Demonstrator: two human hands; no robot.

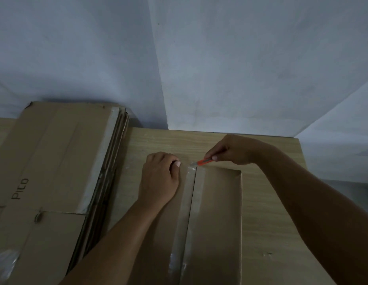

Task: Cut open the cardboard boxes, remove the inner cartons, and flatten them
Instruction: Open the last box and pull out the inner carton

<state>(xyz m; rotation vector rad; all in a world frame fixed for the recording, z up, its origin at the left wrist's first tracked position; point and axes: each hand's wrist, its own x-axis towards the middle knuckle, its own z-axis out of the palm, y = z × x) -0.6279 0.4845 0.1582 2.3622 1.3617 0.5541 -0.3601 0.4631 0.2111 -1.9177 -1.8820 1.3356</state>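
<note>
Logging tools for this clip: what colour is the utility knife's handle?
Orange-red, with a short silvery blade; the utility knife in the right hand shows best in the head view.

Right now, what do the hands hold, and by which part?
The right hand pinches the orange box cutter by its handle end. The left hand rests on the cardboard box, holding nothing.

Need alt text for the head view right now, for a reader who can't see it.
A right hand holds an orange utility knife at the far end of the taped centre seam of a brown cardboard box, while the left hand presses on the box top. Flattened brown cardboard sheets are stacked to the left on the light wooden table.
</note>
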